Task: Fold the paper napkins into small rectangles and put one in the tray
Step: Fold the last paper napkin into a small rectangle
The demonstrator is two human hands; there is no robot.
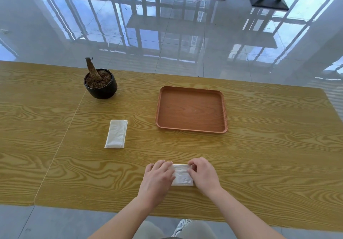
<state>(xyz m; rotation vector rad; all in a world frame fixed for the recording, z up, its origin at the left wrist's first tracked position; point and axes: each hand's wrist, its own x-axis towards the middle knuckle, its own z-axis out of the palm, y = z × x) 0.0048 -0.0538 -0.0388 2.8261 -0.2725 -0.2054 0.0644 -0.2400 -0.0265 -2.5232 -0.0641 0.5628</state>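
While flat on table: napkin (181,176) under both hands.

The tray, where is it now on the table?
In the head view the tray lies empty, right of centre, beyond both hands and right of the plant pot.

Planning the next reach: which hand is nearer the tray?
Right. The right hand is below the tray, slightly right of centre; the left hand sits further left.

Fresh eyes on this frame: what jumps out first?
Both hands, left hand and right hand, press a white napkin at the table's near edge. Beyond them sits an orange-brown tray, nothing in it. To the left lie a napkin stack and a black pot.
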